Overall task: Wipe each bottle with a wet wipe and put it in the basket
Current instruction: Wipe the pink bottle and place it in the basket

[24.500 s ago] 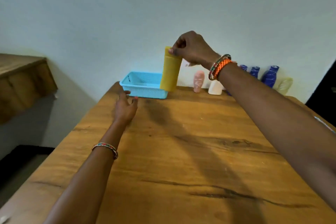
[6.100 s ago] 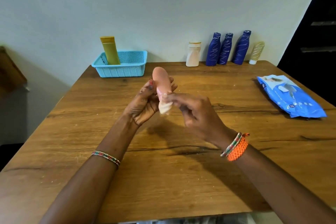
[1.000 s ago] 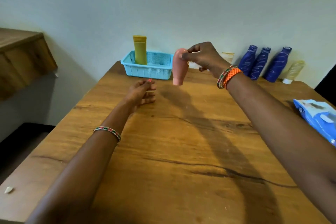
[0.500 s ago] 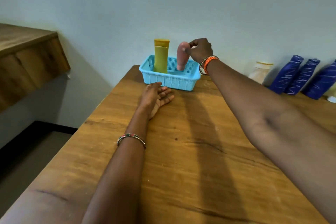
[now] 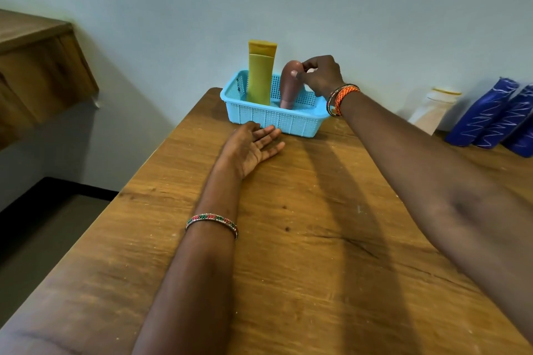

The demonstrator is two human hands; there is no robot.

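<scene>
The light blue basket (image 5: 277,121) stands at the table's far left, by the wall. Inside it a yellow tube (image 5: 260,73) stands upright on the left. Beside it stands the pink bottle (image 5: 289,86), cap down, its base inside the basket. My right hand (image 5: 321,75) pinches the pink bottle's top with thumb and fingers. My left hand (image 5: 252,147) rests flat on the table, fingers straight, just in front of the basket. No wet wipe is visible.
A white bottle (image 5: 435,108) and blue bottles (image 5: 490,114) stand along the wall at the right. The wooden table (image 5: 302,239) stretches toward me. A wooden shelf (image 5: 37,66) juts out at the left, with dark floor below.
My right hand has lowered the pink bottle into the basket next to the yellow tube. My left hand has slid forward toward the basket's front.
</scene>
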